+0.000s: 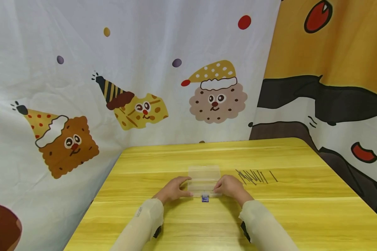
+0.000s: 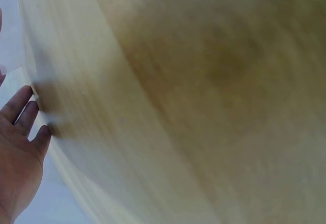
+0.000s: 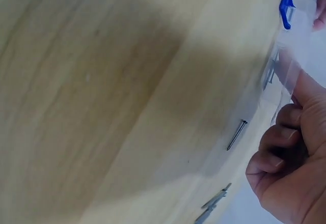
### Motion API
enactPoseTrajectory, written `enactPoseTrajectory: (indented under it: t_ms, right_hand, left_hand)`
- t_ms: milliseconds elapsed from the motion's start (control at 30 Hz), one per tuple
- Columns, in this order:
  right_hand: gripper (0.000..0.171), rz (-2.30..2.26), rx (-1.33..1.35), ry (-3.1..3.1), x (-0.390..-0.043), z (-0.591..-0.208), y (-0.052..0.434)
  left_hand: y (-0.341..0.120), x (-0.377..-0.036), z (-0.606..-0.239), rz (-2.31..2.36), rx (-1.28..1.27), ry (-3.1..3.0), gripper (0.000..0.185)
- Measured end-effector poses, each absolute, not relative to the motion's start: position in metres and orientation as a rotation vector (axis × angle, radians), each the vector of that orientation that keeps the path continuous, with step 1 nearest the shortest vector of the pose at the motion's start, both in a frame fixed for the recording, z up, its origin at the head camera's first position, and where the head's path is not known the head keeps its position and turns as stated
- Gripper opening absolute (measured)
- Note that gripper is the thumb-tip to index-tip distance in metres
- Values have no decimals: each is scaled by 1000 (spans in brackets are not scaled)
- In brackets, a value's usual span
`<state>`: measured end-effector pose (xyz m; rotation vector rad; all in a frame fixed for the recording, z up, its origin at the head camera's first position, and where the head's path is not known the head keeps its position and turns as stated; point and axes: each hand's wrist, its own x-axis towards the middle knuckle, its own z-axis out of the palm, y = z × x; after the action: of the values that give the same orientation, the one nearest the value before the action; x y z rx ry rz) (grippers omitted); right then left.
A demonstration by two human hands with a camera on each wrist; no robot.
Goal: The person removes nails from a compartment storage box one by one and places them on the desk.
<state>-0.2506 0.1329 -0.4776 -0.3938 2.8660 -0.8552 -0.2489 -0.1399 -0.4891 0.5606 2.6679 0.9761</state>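
A clear plastic box (image 1: 202, 185) with a blue latch (image 1: 205, 198) lies with its lid (image 1: 203, 171) folded back, away from me. My left hand (image 1: 175, 189) holds the box's left side, thumb at the front corner and forefinger farther back. The other left fingers (image 2: 24, 117) stretch out loosely beside it. My right hand (image 1: 230, 186) reaches over the box's right front corner, where its fingertips pinch a thin steel nail (image 3: 272, 72). That nail shows through the clear wall, partly blurred. Three right fingers (image 3: 280, 137) are curled outside the box.
Several nails (image 1: 251, 176) lie in a row right of the box, with one single nail (image 1: 273, 176) farther right. Another loose nail (image 3: 237, 135) lies close to my right hand. A printed cloth (image 1: 163, 42) hangs behind the wooden table (image 1: 163, 160).
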Motion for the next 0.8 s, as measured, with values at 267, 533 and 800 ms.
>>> enactPoseTrajectory:
  t_ms: [267,533,800]
  right_hand:
    - [13,-646,-605,2966,-254,-480,129]
    - [10,-717,-730,2930,-255,-488,133]
    - [11,-1130,-614,2740,-257,-490,137]
  left_hand:
    - [-140,-249,-490,990,552,2663,71]
    - [-140,-248,-491,994,547,2663,70]
    - [-141,-249,-491,984,544,2668,72]
